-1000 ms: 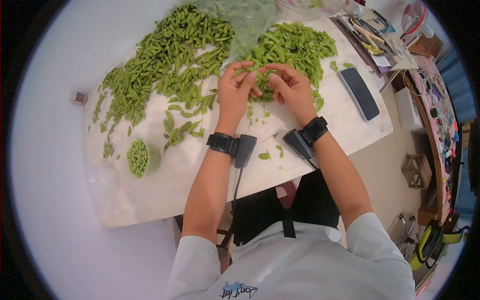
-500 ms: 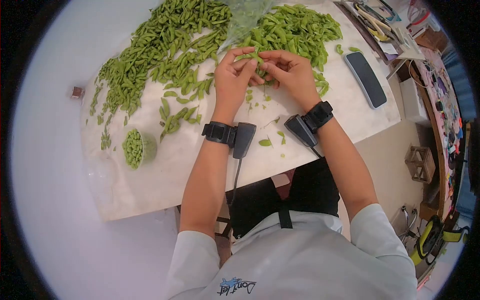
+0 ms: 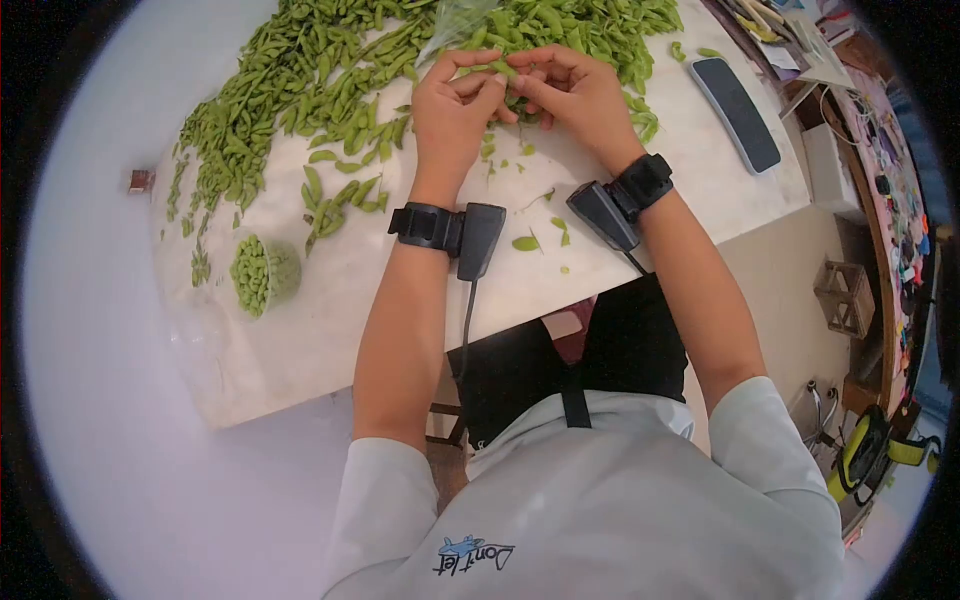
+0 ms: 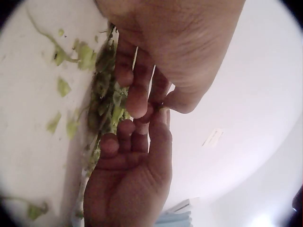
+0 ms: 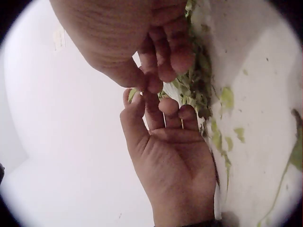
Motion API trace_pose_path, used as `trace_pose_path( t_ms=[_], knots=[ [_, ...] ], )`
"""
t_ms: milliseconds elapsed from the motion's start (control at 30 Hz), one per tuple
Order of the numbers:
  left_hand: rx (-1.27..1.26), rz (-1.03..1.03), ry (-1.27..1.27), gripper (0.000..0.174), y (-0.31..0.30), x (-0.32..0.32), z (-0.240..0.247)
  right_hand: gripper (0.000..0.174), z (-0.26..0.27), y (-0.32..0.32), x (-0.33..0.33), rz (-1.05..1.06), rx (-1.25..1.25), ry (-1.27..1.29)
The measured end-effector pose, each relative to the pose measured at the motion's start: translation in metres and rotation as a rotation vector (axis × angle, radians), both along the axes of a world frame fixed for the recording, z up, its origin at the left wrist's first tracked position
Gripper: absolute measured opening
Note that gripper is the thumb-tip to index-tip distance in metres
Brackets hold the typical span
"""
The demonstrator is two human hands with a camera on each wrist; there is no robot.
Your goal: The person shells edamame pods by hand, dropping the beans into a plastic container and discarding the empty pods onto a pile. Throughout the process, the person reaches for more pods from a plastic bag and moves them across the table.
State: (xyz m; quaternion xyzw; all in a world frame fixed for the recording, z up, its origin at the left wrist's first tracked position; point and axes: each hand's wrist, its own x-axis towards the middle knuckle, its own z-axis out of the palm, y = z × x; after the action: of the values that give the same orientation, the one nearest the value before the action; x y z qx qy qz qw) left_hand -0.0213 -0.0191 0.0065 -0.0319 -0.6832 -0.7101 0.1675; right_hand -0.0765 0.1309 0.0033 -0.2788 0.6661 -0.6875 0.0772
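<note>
Both hands meet over the far side of the table in the head view, holding a green soybean pod (image 3: 504,70) between them. My left hand (image 3: 447,118) pinches one end with thumb and forefinger. From the other side, my right hand (image 3: 588,100) grips it with thumb and fingertips. A sliver of the pod (image 5: 132,94) shows at the left thumb in the right wrist view; fingers hide most of it. Behind the hands lies a heap of bright green pods (image 3: 610,35). Another large pile of pods (image 3: 265,95) spreads to the left.
A clear cup of shelled beans (image 3: 255,275) stands at the table's left. A phone (image 3: 735,115) lies at the right. A plastic bag (image 3: 458,25) sits between the heaps. Scraps and a loose leaf (image 3: 526,243) dot the table (image 3: 400,320) near its front edge.
The right thumb and fingertips have closed in on the pod beside the left hand's. The head view has tilted, so table and hands sit differently in it.
</note>
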Motion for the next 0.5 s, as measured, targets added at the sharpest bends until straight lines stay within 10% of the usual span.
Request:
trace_pose_path(
  t_ms=[500],
  knots=[
    [0.016,0.0,-0.039,0.025,0.0008,0.0008,0.0016,0.025,-0.0027,-0.0025,0.0008,0.027,-0.026,0.002]
  ],
)
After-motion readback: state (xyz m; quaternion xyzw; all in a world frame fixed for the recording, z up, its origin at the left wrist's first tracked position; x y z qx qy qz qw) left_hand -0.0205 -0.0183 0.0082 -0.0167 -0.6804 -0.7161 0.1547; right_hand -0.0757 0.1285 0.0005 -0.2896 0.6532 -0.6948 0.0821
